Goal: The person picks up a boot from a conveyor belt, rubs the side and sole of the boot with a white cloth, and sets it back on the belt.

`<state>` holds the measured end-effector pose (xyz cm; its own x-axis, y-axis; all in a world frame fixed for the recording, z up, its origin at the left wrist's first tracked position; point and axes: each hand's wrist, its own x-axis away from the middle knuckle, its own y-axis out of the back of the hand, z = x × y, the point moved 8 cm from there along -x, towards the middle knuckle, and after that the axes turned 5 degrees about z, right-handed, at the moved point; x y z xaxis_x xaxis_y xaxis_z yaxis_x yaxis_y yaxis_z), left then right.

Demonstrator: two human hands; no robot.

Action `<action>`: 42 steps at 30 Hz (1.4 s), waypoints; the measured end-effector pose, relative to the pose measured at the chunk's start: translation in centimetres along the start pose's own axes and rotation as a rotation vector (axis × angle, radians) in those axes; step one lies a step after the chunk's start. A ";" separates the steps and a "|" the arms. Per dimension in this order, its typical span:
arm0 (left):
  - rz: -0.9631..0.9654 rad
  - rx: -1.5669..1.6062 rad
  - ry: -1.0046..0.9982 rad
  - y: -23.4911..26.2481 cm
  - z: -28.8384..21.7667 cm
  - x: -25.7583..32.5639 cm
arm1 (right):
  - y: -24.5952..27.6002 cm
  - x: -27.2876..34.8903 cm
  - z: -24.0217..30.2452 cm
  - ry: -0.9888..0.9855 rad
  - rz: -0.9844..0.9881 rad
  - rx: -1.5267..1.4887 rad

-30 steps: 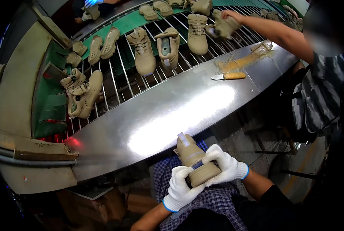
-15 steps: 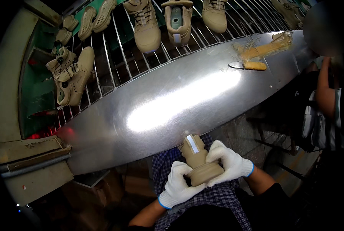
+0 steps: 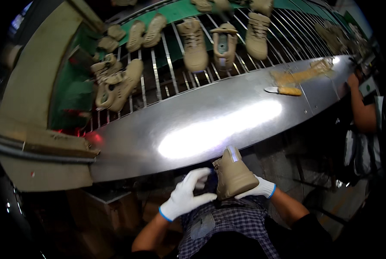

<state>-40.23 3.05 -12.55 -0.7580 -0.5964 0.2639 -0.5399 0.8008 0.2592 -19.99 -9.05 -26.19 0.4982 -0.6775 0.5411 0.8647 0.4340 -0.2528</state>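
A tan shoe (image 3: 235, 176) is held up at the near edge of the metal bench, its heel with a pale strip and its thick sole end toward me. My right hand (image 3: 258, 188), in a white knitted glove with a blue cuff, grips it from below and the right side; most of those fingers are hidden behind the sole. To the left of the shoe, my gloved left hand (image 3: 188, 195) holds nothing, with thumb and curved fingers apart. Its fingertips come close to the shoe's side, and I cannot tell whether they touch.
Beyond the shiny metal bench (image 3: 128, 142) lies a rack of metal rods (image 3: 158, 82) carrying several tan shoes (image 3: 195, 47) and loose soles (image 3: 154, 31). A yellow-handled knife (image 3: 288, 91) rests on the bench beside yellow tape (image 3: 303, 75). Another person's arm (image 3: 363, 110) is at the far right.
My left hand has let go of the shoe and moved left. The shoe has turned more upright in my right hand. The whole view has shifted, with the rack now lower and further right.
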 end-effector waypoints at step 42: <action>-1.033 -0.023 -0.394 20.8 -9.7 -4.1 | 4.0 -14.6 36.7 0.668 -0.161 0.256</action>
<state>-44.78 21.64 0.76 -0.0118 -0.9154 -0.4023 -0.9763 -0.0764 0.2024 -26.19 24.37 -5.69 0.3693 -0.9267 -0.0691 0.9293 0.3682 0.0281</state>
